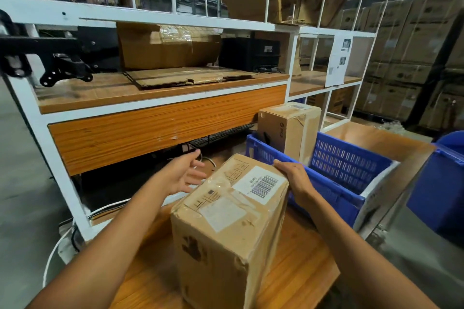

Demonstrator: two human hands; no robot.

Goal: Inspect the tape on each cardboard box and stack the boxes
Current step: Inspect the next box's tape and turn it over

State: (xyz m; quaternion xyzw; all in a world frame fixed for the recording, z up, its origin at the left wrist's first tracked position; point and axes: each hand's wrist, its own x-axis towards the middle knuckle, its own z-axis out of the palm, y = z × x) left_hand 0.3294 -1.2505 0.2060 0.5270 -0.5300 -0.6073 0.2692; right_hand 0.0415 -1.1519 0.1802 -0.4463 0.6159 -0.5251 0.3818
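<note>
Behind the wooden worktop (301, 271), a white metal rack (150, 15) with wood shelves. Holds flattened cardboard (180, 78), an opened carton (165, 45) and a black device (251, 54). Under its lower shelf, a black keyboard (223, 134). On the rack's right bay, a printed sheet (339, 60). Right of the worktop, a blue slatted crate (346, 165); well beyond, stacked cartons (406, 57).

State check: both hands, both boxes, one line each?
near box: taped shut, standing on table
far box: taped shut, upright in blue crate
left hand: open, fingers spread, beside near box
right hand: holding near box's far top edge
</note>
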